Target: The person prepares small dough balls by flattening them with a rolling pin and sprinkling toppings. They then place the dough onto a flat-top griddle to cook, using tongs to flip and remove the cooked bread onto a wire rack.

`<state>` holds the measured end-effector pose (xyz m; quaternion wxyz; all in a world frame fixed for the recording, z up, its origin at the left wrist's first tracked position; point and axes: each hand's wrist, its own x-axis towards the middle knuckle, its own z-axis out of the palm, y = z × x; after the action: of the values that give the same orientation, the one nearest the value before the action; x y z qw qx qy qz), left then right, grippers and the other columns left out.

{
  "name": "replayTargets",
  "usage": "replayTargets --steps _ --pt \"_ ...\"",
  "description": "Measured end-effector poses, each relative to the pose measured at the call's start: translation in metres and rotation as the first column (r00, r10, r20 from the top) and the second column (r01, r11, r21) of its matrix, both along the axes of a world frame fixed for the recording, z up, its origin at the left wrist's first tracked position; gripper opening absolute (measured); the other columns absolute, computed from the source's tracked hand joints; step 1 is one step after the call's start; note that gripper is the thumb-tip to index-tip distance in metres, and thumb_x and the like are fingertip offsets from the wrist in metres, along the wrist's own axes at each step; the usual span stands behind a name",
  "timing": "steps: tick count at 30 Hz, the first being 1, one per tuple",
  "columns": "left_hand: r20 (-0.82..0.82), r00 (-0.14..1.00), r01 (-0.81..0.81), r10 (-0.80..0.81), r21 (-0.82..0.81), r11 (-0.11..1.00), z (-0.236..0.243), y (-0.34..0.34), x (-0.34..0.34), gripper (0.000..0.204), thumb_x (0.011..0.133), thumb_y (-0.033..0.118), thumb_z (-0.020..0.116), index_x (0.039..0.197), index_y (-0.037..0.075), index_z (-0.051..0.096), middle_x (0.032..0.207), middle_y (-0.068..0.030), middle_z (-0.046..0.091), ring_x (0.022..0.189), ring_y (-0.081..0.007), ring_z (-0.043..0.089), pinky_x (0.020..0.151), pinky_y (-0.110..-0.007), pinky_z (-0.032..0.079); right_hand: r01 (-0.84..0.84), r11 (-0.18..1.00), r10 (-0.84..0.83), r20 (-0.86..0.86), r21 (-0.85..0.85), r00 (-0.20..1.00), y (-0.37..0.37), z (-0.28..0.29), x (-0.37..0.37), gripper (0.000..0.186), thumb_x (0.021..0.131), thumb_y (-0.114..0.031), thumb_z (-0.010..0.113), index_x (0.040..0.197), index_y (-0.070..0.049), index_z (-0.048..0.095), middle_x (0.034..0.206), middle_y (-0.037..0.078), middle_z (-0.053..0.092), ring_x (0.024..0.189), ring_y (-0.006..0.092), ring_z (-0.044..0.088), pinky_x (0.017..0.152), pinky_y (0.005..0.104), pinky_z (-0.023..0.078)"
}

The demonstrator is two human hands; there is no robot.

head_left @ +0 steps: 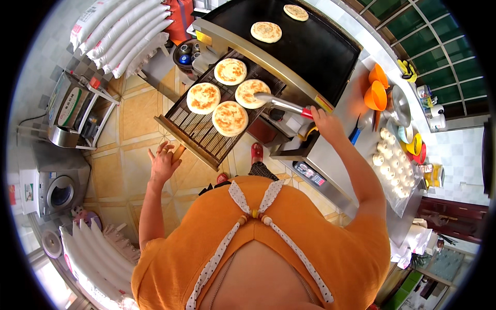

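My right hand (328, 125) is closed around the red grip of metal tongs (284, 105). The tips of the tongs lie over the edge of a browned round flatbread (249, 93). Several such flatbreads sit on a pulled-out wire rack (178, 120) under the griddle, including a near one (230, 119), a left one (203, 98) and a far one (230, 71). My left hand (164, 161), its fingers apart, is at the wooden handle (179, 153) on the rack's front edge; whether thumb and handle touch I cannot tell.
Two flatbreads (266, 32) lie on the black griddle (315, 54) beyond the rack. On the right counter stand orange bowls (375, 96), a metal bowl (398, 106) and many dough balls (390, 160). White sacks (116, 33) are stacked far left, above a washing machine (61, 191).
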<state>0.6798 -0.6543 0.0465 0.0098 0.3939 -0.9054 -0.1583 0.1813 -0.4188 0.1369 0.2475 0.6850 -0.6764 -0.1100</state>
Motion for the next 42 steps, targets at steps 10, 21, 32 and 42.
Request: replayTargets --steps 10,21,32,42 --pt "0.055 0.998 -0.021 0.021 -0.003 1.000 -0.004 0.003 -0.002 0.021 0.070 0.022 0.074 0.067 0.007 0.060 0.120 -0.0028 0.057 0.130 -0.0247 0.037 0.099 -0.074 0.014 0.313 0.884 -0.466 0.710 0.347 0.528 0.012 0.069 -0.051 0.034 0.089 -0.029 0.060 0.108 -0.001 0.056 0.073 0.007 0.062 0.057 0.0167 0.059 0.048 0.0279 0.043" --pt "0.245 0.963 -0.141 0.115 0.091 0.986 0.019 0.007 -0.015 0.020 0.070 0.025 0.075 0.074 0.007 0.066 0.125 -0.0021 0.054 0.133 -0.0235 0.033 0.103 -0.072 0.011 -0.178 0.837 -0.368 0.293 0.518 -0.883 -0.123 -0.010 -0.161 0.038 0.094 -0.031 0.056 0.109 0.004 0.055 0.074 0.003 0.052 0.044 0.0021 0.035 0.038 0.0157 0.025" --pt "0.121 0.988 -0.101 0.098 0.027 0.994 0.010 0.009 -0.006 0.022 0.069 0.024 0.076 0.079 0.007 0.065 0.122 -0.0012 0.055 0.130 -0.0233 0.037 0.101 -0.072 0.016 0.073 0.946 -0.308 0.945 0.316 -0.107 -0.138 0.038 -0.111 0.026 0.092 -0.025 0.058 0.105 -0.002 0.057 0.068 0.003 0.057 0.047 0.0070 0.044 0.043 0.0226 0.034" --pt "-0.023 0.997 -0.073 0.074 0.002 0.997 0.004 0.023 0.024 0.021 0.067 0.021 0.075 0.071 0.007 0.060 0.117 -0.0029 0.057 0.129 -0.0241 0.039 0.101 -0.071 0.017 0.113 0.979 -0.113 0.010 -0.170 0.994 -0.041 0.086 -0.028 0.034 0.082 -0.018 0.062 0.114 -0.007 0.056 0.076 0.001 0.054 0.063 0.0133 0.062 0.052 0.0266 0.051"
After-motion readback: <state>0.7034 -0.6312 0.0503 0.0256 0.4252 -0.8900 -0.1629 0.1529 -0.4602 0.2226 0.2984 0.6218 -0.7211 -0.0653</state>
